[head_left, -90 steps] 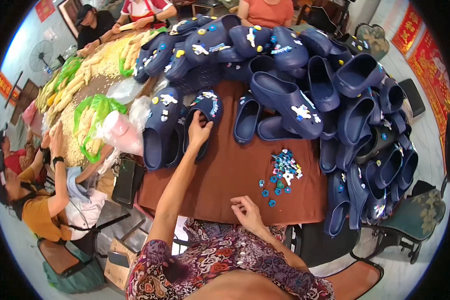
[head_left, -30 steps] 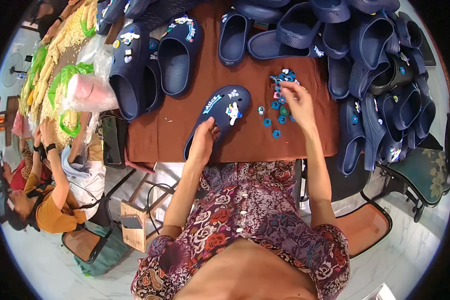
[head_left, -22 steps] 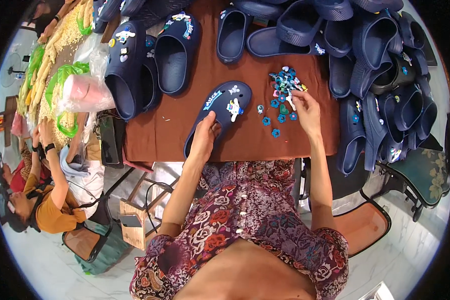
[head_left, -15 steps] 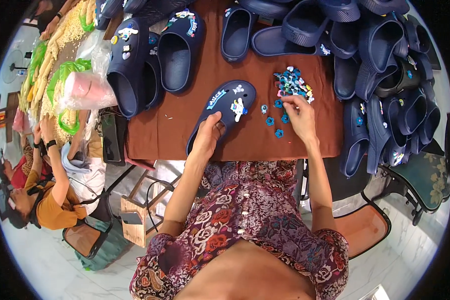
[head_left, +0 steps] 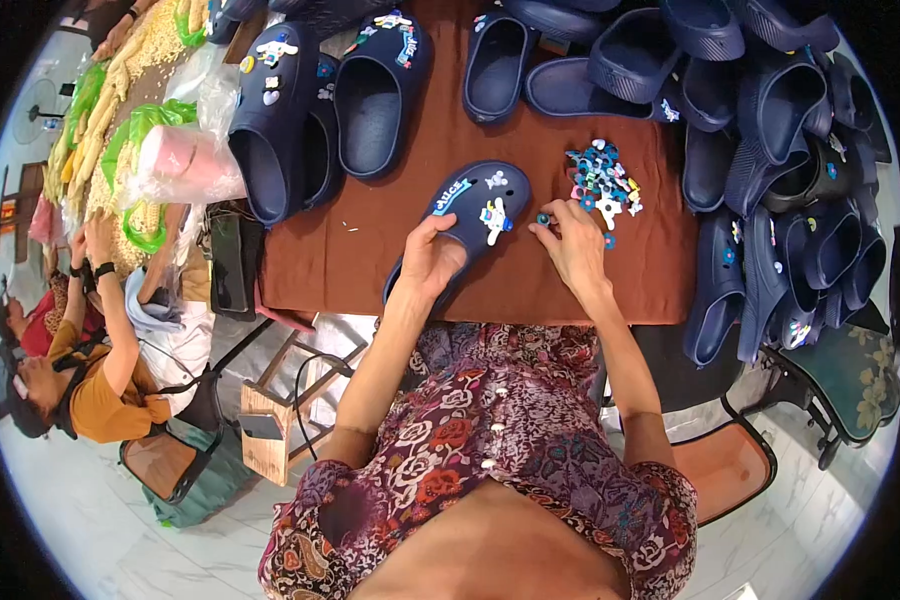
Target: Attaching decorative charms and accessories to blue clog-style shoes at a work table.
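Note:
A navy clog (head_left: 472, 207) lies tilted on the brown tablecloth in front of me, its toe pointing away to the right. My left hand (head_left: 433, 262) grips it by the opening, thumb on top. Its upper carries a light-blue lettered banner charm (head_left: 450, 197), a white character charm (head_left: 495, 221) and a small pale charm near the toe. To the right, my right hand (head_left: 576, 247) is closed, with a small dark-blue shoe charm (head_left: 543, 219) pinched between thumb and finger. Just beyond that hand sits a pile of blue, white and coloured charms (head_left: 598, 168).
Decorated navy clogs (head_left: 380, 110) stand at the back left. Many more clogs (head_left: 780, 100) are heaped along the back and right. Wrapped pink roll (head_left: 185, 165), a dark phone-like item (head_left: 234, 262) and two people (head_left: 110, 390) are at left. Chairs (head_left: 725, 470) stand below the table.
My right hand has come left and nearer the clog, and now pinches a small charm. The left hand keeps its hold on the clog. The whole view has shifted slightly.

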The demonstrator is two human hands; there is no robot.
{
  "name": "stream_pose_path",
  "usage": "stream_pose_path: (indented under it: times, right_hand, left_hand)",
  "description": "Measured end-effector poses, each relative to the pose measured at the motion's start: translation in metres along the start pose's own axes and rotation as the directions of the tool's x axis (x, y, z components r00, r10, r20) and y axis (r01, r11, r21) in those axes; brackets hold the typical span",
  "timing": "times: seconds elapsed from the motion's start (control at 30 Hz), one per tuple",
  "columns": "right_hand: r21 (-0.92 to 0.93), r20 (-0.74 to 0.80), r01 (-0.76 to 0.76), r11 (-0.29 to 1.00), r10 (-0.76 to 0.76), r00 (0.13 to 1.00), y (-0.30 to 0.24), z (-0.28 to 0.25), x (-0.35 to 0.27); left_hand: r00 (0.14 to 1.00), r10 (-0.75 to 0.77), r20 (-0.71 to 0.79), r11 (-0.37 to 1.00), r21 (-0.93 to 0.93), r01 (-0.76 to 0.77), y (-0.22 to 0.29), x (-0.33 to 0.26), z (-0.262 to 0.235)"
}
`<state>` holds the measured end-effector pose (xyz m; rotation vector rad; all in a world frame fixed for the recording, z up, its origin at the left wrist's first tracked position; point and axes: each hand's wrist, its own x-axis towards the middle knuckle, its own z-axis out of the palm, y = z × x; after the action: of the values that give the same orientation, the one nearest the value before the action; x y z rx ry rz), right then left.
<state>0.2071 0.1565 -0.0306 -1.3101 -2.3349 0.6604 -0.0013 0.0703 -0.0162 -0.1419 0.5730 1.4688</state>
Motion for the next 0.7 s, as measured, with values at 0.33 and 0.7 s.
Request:
stream_pose_path:
  times: [0.33, 0.7]
  right_hand:
    - [-0.004, -0.054, 0.093, 0.996, -0.093, 0.994, -0.005, -0.01, -0.004]
    - [0.488, 0.1, -0.098, 0.867, 0.056, 0.993, -0.045, -0.003, -0.013]
  left_hand:
    - [1.0, -0.019, 0.022, 1.0, 0.018, 0.019, -0.003, -0.007, -0.009]
    - [0.994, 0.037, -0.103, 0.995, 0.098, -0.027, -0.007, -0.007, -0.014]
